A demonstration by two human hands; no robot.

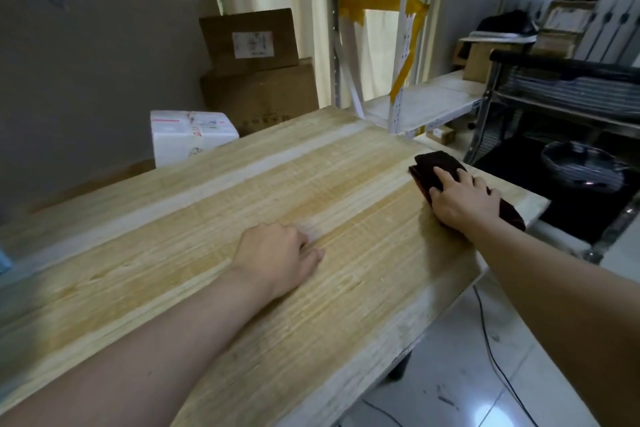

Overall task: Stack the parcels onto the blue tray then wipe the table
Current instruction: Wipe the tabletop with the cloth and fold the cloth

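table (194,218) top open left of left hand (277,258) | right edge: cloth (446,166) under right hand (462,199)

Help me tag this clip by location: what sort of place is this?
Probably a storeroom or parcel-packing room: labelled cardboard boxes stacked by the wall, a taped white foam box, and metal shelving behind a wooden table.

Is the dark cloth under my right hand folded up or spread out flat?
Folded: the dark cloth forms a thick, narrow pad under the right hand, with layered edges at its far end.
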